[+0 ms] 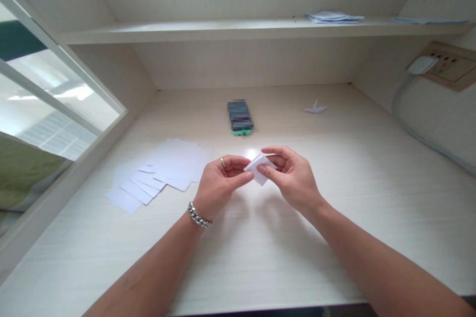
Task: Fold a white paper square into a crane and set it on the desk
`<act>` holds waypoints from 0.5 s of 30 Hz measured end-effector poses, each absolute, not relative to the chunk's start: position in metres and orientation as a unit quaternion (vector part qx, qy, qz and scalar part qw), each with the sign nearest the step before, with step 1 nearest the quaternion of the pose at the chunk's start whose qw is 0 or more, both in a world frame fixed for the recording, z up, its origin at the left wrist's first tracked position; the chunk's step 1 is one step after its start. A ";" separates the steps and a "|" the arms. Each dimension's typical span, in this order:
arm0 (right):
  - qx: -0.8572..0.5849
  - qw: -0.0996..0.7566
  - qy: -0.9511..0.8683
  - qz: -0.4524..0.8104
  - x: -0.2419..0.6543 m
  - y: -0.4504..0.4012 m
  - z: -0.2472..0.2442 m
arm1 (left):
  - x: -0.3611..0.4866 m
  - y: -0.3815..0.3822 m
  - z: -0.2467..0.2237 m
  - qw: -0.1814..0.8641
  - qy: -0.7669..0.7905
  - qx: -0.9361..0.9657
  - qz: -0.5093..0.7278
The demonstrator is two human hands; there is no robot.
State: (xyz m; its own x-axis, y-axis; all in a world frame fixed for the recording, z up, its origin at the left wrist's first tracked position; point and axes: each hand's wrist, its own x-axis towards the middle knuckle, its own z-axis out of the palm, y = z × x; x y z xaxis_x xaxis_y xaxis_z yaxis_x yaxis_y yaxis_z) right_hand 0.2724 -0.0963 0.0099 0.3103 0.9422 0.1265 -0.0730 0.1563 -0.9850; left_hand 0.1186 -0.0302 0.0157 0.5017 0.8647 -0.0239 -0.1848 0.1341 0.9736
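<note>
A small folded white paper (263,178) is held up between both hands, above the pale desk (260,267). My left hand (221,183), with a ring and a chain bracelet, pinches its left corner between thumb and fingers. On the other side, my right hand (295,178) grips the paper with the thumb on its front face and fingers behind. Loose white sheets (178,161) lie fanned out on the desk to the left of my left hand.
A pixelated dark object with a green end (241,132) lies beyond the hands. A small folded paper figure (316,108) stands at the back right. Papers (334,18) rest on the shelf (223,31). A plug (423,65) with a cable is in the right wall socket.
</note>
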 end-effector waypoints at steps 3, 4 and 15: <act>-0.507 0.628 -0.429 0.406 0.272 -0.096 0.010 | 0.119 -0.031 0.017 0.677 0.328 0.546 0.367; -0.505 0.632 -0.427 0.404 0.271 -0.096 0.010 | 0.119 -0.031 0.017 0.675 0.333 0.545 0.369; -0.547 0.647 -0.423 0.322 0.271 -0.096 0.008 | 0.121 -0.033 0.015 0.647 0.312 0.581 0.383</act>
State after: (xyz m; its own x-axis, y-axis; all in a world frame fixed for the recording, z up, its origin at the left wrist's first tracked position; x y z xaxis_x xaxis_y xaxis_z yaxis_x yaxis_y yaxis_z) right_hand 0.2706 -0.0965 0.0080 0.4351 0.8790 0.1949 0.0471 0.1940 -0.9799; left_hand 0.1209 -0.0326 0.0152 0.5124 0.8578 0.0409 -0.1330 0.0322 0.9906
